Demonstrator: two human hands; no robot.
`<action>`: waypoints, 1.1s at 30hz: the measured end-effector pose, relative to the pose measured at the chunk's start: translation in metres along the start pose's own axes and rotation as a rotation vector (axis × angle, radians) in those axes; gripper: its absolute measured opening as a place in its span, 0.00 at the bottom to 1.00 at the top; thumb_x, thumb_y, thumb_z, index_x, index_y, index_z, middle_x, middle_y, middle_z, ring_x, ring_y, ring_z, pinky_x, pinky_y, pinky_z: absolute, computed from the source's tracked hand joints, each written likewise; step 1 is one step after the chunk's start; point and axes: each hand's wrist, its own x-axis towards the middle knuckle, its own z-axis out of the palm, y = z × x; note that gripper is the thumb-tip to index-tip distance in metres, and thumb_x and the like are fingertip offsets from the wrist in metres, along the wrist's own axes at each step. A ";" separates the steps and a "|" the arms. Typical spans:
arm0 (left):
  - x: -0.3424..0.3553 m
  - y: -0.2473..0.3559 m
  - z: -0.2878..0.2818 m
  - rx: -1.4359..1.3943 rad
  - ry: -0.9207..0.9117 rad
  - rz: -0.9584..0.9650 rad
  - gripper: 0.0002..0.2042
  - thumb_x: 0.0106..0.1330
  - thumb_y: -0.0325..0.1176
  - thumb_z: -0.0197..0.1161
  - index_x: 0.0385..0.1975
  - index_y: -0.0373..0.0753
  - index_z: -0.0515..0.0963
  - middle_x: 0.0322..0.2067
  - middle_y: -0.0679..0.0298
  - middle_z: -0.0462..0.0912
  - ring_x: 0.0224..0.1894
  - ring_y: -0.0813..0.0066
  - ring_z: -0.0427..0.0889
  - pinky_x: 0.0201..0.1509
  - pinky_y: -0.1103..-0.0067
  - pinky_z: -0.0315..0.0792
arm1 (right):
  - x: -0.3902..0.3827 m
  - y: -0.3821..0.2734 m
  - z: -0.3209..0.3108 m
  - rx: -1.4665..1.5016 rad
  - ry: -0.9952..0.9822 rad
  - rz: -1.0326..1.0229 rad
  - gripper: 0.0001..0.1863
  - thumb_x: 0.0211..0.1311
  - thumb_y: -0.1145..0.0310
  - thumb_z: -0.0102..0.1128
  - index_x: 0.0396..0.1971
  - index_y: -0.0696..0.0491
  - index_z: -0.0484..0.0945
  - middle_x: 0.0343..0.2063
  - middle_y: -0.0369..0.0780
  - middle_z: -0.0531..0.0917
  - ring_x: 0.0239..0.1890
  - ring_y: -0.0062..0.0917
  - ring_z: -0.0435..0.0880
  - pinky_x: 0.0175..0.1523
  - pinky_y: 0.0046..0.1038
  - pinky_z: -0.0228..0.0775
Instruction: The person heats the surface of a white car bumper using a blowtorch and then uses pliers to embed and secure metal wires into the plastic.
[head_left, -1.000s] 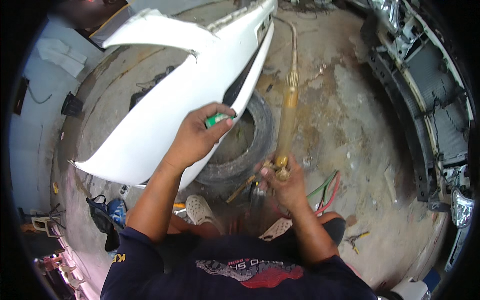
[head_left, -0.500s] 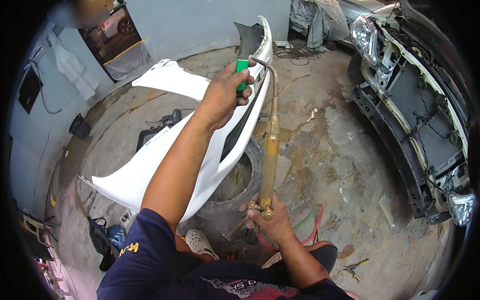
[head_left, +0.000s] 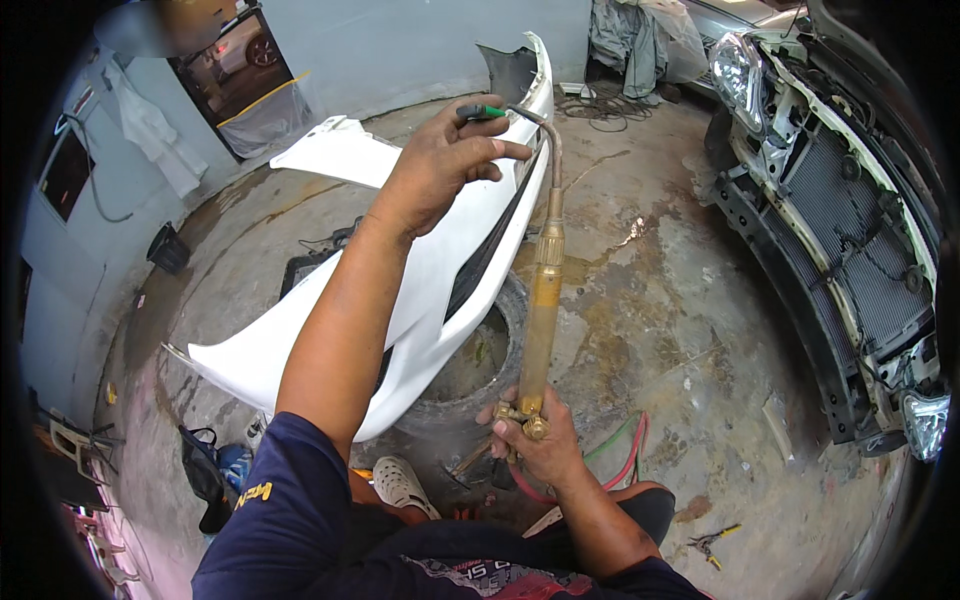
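My left hand [head_left: 432, 178] is stretched out over the white car bumper [head_left: 405, 300], closed on a green lighter [head_left: 490, 112]. The lighter lies nearly level, its green end close by the bent tip of a gas torch [head_left: 543, 325]. Whether they touch, I cannot tell, and no flame shows. Lower down, my right hand [head_left: 552, 445] grips the torch at its brass valves, so that the torch stands upright with its thin neck at the far end. Red and green hoses [head_left: 640, 440] run off beside that hand. Under the bumper lies a tire [head_left: 425, 415], partly hidden.
A car front with its bumper off [head_left: 840, 230] stands at the right. Pliers [head_left: 712, 545] lie on the concrete floor near my right side. To the left are a black bucket [head_left: 168, 248] and a dark bag [head_left: 205, 475]. Coiled cables [head_left: 605, 108] lie at the far wall.
My left hand has turned and moved slightly up and left, tipping the lighter from upright to nearly level. Its index finger now points toward the torch neck. The right hand keeps its grip.
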 end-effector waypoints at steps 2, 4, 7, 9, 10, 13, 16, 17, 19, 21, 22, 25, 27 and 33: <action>0.010 -0.001 -0.009 0.187 -0.023 -0.112 0.19 0.77 0.45 0.68 0.50 0.32 0.84 0.39 0.61 0.86 0.38 0.75 0.85 0.42 0.80 0.76 | -0.001 -0.001 0.000 0.004 0.020 0.003 0.21 0.72 0.72 0.70 0.54 0.56 0.66 0.42 0.51 0.88 0.28 0.23 0.87 0.34 0.27 0.84; 0.010 -0.006 -0.004 0.420 0.055 -0.100 0.20 0.78 0.50 0.66 0.41 0.35 0.88 0.32 0.67 0.84 0.37 0.78 0.78 0.46 0.80 0.72 | -0.003 0.001 -0.002 0.015 0.044 0.026 0.22 0.71 0.72 0.71 0.54 0.57 0.67 0.42 0.52 0.88 0.28 0.24 0.87 0.33 0.26 0.84; 0.015 -0.009 -0.004 0.473 -0.004 -0.002 0.18 0.81 0.46 0.62 0.51 0.34 0.85 0.40 0.65 0.85 0.41 0.75 0.77 0.47 0.80 0.71 | -0.002 0.000 0.001 0.001 0.059 0.014 0.22 0.70 0.72 0.72 0.53 0.57 0.67 0.42 0.53 0.88 0.26 0.24 0.86 0.32 0.26 0.84; 0.012 -0.014 0.006 0.071 -0.039 -0.048 0.15 0.83 0.39 0.58 0.57 0.34 0.79 0.46 0.64 0.81 0.43 0.74 0.78 0.47 0.78 0.72 | -0.002 0.000 0.002 0.016 0.068 0.007 0.23 0.69 0.70 0.74 0.53 0.58 0.67 0.42 0.54 0.88 0.26 0.25 0.86 0.32 0.26 0.84; 0.009 -0.008 0.010 -0.052 -0.049 -0.107 0.14 0.83 0.37 0.57 0.58 0.34 0.77 0.46 0.65 0.79 0.42 0.75 0.77 0.46 0.78 0.73 | -0.002 0.000 0.002 0.019 0.077 0.003 0.24 0.69 0.70 0.74 0.53 0.58 0.67 0.42 0.54 0.88 0.25 0.25 0.86 0.31 0.26 0.84; 0.008 -0.004 0.021 -0.152 -0.005 -0.204 0.21 0.83 0.53 0.54 0.49 0.37 0.78 0.35 0.68 0.74 0.32 0.80 0.71 0.33 0.81 0.67 | -0.003 0.001 0.002 0.049 0.087 -0.023 0.25 0.68 0.68 0.76 0.53 0.58 0.67 0.41 0.55 0.87 0.25 0.25 0.86 0.30 0.27 0.83; 0.013 0.000 0.027 -0.258 0.065 -0.283 0.27 0.83 0.60 0.48 0.38 0.39 0.77 0.29 0.68 0.72 0.25 0.80 0.68 0.23 0.83 0.60 | -0.002 0.000 0.002 0.028 0.077 -0.034 0.26 0.68 0.65 0.76 0.52 0.58 0.67 0.41 0.55 0.87 0.25 0.25 0.86 0.30 0.27 0.83; 0.014 -0.001 0.029 -0.273 0.090 -0.301 0.28 0.83 0.61 0.46 0.35 0.39 0.76 0.26 0.69 0.71 0.23 0.80 0.67 0.20 0.83 0.58 | -0.001 0.000 0.003 0.025 0.075 -0.032 0.26 0.68 0.65 0.76 0.52 0.58 0.67 0.41 0.55 0.87 0.24 0.25 0.86 0.30 0.27 0.83; 0.018 -0.001 0.031 -0.288 0.115 -0.323 0.26 0.83 0.57 0.45 0.34 0.39 0.76 0.25 0.68 0.71 0.20 0.80 0.65 0.18 0.83 0.55 | -0.001 -0.001 0.004 0.019 0.073 -0.032 0.26 0.68 0.65 0.76 0.52 0.59 0.67 0.41 0.55 0.87 0.24 0.25 0.86 0.30 0.27 0.83; 0.018 0.000 0.033 -0.306 0.138 -0.346 0.24 0.83 0.53 0.44 0.33 0.40 0.75 0.24 0.68 0.71 0.18 0.81 0.64 0.17 0.82 0.54 | 0.000 -0.002 0.006 0.029 0.068 -0.035 0.25 0.68 0.65 0.76 0.51 0.59 0.68 0.39 0.53 0.87 0.23 0.25 0.86 0.29 0.27 0.83; 0.017 0.002 0.035 -0.320 0.147 -0.362 0.22 0.83 0.50 0.44 0.34 0.40 0.75 0.24 0.68 0.71 0.17 0.81 0.63 0.17 0.82 0.53 | 0.000 -0.002 0.006 0.033 0.070 -0.036 0.25 0.68 0.65 0.76 0.51 0.59 0.68 0.38 0.52 0.87 0.23 0.25 0.86 0.29 0.27 0.83; 0.012 0.000 0.042 -0.338 0.202 -0.377 0.18 0.81 0.45 0.46 0.34 0.41 0.75 0.24 0.67 0.74 0.17 0.81 0.63 0.16 0.82 0.53 | 0.001 0.007 -0.001 -0.003 0.068 -0.057 0.24 0.68 0.66 0.76 0.52 0.59 0.68 0.35 0.47 0.85 0.23 0.26 0.86 0.28 0.28 0.82; 0.009 -0.005 0.042 -0.357 0.211 -0.419 0.16 0.82 0.45 0.47 0.35 0.44 0.76 0.25 0.67 0.76 0.17 0.82 0.63 0.16 0.82 0.53 | 0.001 0.008 -0.001 0.026 0.085 -0.064 0.24 0.69 0.67 0.75 0.53 0.60 0.69 0.33 0.45 0.84 0.23 0.27 0.85 0.28 0.28 0.82; -0.024 -0.027 0.033 -0.210 0.081 -0.483 0.24 0.83 0.59 0.48 0.36 0.45 0.78 0.25 0.69 0.76 0.20 0.83 0.67 0.22 0.79 0.62 | 0.003 0.006 0.002 0.171 0.092 -0.117 0.24 0.69 0.69 0.73 0.57 0.58 0.70 0.37 0.48 0.86 0.23 0.27 0.85 0.28 0.26 0.81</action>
